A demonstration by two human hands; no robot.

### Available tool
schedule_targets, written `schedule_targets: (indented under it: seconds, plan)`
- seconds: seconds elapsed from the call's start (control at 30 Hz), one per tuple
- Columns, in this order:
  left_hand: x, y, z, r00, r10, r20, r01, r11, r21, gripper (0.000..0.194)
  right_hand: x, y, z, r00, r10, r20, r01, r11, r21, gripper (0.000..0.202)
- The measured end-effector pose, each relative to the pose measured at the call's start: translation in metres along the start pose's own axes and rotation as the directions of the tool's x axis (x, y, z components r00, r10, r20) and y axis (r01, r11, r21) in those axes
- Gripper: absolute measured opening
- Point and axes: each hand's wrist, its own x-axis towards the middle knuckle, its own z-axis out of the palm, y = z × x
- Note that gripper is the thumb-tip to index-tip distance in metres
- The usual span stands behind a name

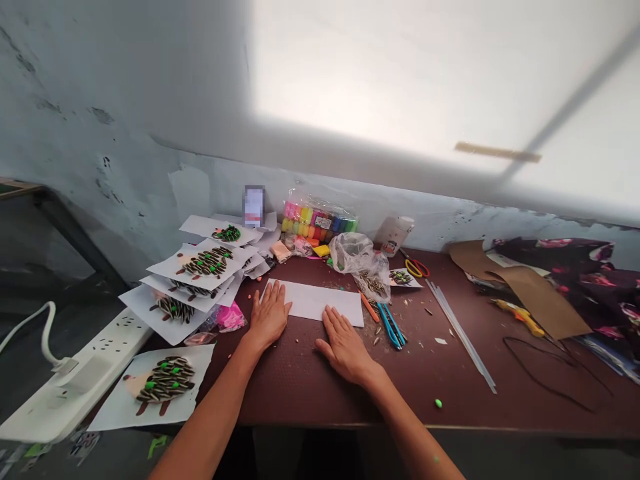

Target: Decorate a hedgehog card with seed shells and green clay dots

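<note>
A blank white sheet of paper [313, 301] lies flat on the dark red table [310, 387]. My left hand [270, 315] rests palm down on the sheet's left end, fingers stretched out. My right hand [345, 343] lies flat with its fingertips over the sheet's lower right edge, the thumb spread out on the table. Neither hand grips anything. Just right of the sheet are an orange tool [369, 307] and a blue-handled tool [391, 327]. Behind its right end sits a clear plastic bag of striped seeds [373, 283].
Stacked seed hedgehog pictures [205, 262] and a power strip [107, 353] are at left. Colored clay packs [320, 221], a phone [254, 207] and a cup [397, 235] stand behind. Scissors [417, 268], clear sticks [463, 337] and a yellow glue gun [520, 317] lie right.
</note>
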Motion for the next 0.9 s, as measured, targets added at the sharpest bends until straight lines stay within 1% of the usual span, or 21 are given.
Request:
schedule_targets:
  seconds: [0.07, 0.13, 0.2, 0.23, 0.27, 0.33, 0.4, 0.6, 0.7, 0.8, 0.83, 0.9]
  plan:
    - [0.000, 0.003, -0.003, 0.999, 0.023, -0.043, -0.022, 1.000, 0.015, 0.054, -0.006, 0.006, 0.001, 1.000, 0.023, 0.003, -0.023, 1.000, -0.011, 0.072]
    - [0.000, 0.009, -0.006, 0.994, 0.082, -0.074, -0.080, 0.996, 0.026, 0.053, -0.007, 0.008, 0.003, 1.000, 0.029, -0.008, -0.029, 0.999, -0.022, 0.073]
    - [-0.001, 0.016, -0.008, 0.987, 0.151, -0.057, -0.151, 0.989, 0.004, 0.054, -0.006, 0.008, 0.004, 0.999, 0.017, -0.033, -0.018, 0.999, -0.027, 0.073]
    - [-0.002, 0.019, -0.008, 0.986, 0.167, -0.026, -0.168, 0.986, -0.023, 0.054, -0.005, 0.007, 0.005, 0.999, 0.010, -0.042, -0.011, 1.000, -0.027, 0.074]
    - [-0.003, 0.022, -0.007, 0.986, 0.168, 0.002, -0.168, 0.985, -0.046, 0.054, -0.004, 0.007, 0.006, 0.999, 0.007, -0.044, -0.008, 1.000, -0.028, 0.074]
    - [-0.005, 0.025, -0.006, 0.989, 0.136, 0.065, -0.131, 0.989, -0.070, 0.055, -0.004, 0.008, 0.006, 0.999, 0.013, -0.031, -0.014, 1.000, -0.028, 0.073]
    - [-0.006, 0.026, -0.005, 0.988, 0.121, 0.096, -0.113, 0.990, -0.082, 0.057, -0.006, 0.011, 0.007, 0.999, 0.025, -0.025, -0.026, 0.999, -0.023, 0.073]
    - [-0.007, 0.023, -0.008, 0.987, 0.084, 0.136, -0.073, 0.993, -0.089, 0.057, -0.020, 0.030, 0.009, 0.994, 0.095, -0.059, -0.096, 0.995, -0.014, 0.076]
    - [-0.007, 0.023, -0.008, 0.988, 0.077, 0.132, -0.067, 0.995, -0.078, 0.056, -0.026, 0.034, 0.007, 0.988, 0.140, -0.064, -0.141, 0.990, -0.023, 0.077]
    - [-0.008, 0.022, -0.006, 0.990, 0.073, 0.123, -0.065, 0.996, -0.064, 0.055, -0.023, 0.025, 0.006, 0.982, 0.163, -0.098, -0.166, 0.986, -0.026, 0.078]
    - [-0.008, 0.022, -0.006, 0.989, 0.074, 0.124, -0.067, 0.996, -0.060, 0.056, -0.019, 0.018, 0.006, 0.984, 0.141, -0.110, -0.144, 0.989, -0.024, 0.078]
    - [-0.008, 0.022, -0.005, 0.988, 0.081, 0.131, -0.074, 0.996, -0.056, 0.056, -0.009, 0.000, 0.006, 0.992, 0.032, -0.126, -0.032, 0.999, -0.002, 0.076]
